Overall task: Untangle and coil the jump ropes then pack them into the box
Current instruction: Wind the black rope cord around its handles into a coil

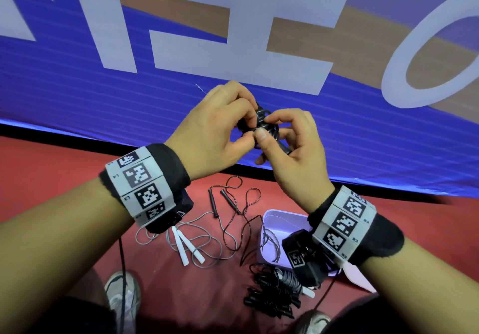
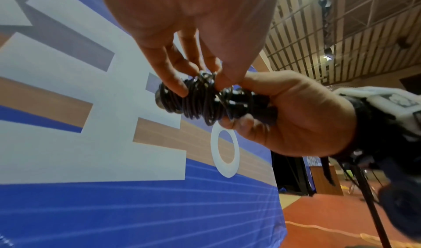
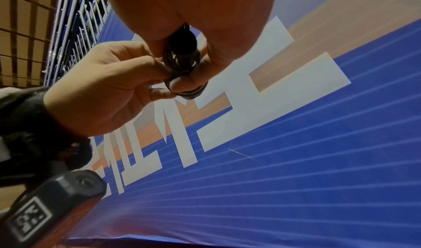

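1. Above the red floor (image 1: 181,294), both hands hold one black rope bundle (image 2: 200,99), cord wound round its handles.
2. Right hand (image 2: 296,115) grasps the handle end; left hand (image 2: 182,36) pinches the windings with its fingertips (image 2: 180,88).
3. Its long axis runs from the right palm toward the left fingers, so the left hand seems nearer the loose end.
4. Only the head view shows the box (image 1: 280,219) below the right wrist, with loose ropes (image 1: 228,219) beside it.
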The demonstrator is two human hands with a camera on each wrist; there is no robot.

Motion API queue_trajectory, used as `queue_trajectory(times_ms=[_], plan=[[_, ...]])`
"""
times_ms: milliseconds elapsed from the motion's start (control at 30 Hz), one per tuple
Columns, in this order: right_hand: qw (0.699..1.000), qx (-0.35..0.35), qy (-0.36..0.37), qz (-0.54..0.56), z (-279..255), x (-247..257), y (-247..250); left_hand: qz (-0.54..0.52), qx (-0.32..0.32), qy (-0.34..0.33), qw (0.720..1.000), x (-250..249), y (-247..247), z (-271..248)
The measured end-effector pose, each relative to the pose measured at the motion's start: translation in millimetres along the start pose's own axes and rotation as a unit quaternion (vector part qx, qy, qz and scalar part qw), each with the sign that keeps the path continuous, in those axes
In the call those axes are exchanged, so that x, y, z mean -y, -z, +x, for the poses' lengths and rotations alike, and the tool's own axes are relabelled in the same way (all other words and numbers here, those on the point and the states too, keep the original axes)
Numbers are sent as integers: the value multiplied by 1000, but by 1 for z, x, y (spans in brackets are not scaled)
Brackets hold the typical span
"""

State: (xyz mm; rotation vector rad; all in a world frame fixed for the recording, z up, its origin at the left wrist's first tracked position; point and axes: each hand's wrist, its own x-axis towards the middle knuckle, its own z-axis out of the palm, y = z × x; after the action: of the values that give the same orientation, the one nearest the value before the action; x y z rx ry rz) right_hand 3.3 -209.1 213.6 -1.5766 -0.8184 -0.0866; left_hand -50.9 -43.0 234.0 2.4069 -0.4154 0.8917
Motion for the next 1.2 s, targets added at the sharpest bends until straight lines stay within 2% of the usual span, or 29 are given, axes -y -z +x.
queue_trajectory(times_ms=[133,300,467,733,900,933,1033,1100,1200], plan=[[1000,3,2,-17,-1,-6,1,-72,87,38,993,3,9,1],[1000,20,-3,-21,-3,-9,1,-64,71,57,994,8,13,2],[998,32,-45,11,3,-10,3,104,55,54,992,13,15,2],[986,103,-126,-43,3,-3,7,37,84,149,985,13,15,-2],[979,121,-164,-8,-3,4,1,63,51,177,981,3,3,-1],[976,137,-168,-15,-4,3,1,75,47,178,980,2,2,0],[969,182,-117,-117,-6,-4,3,96,55,179,978,1,3,1],[968,163,-106,-156,-5,-9,6,82,70,185,977,1,3,-1],[970,123,-129,-168,0,-10,10,29,97,191,976,1,3,-3]])
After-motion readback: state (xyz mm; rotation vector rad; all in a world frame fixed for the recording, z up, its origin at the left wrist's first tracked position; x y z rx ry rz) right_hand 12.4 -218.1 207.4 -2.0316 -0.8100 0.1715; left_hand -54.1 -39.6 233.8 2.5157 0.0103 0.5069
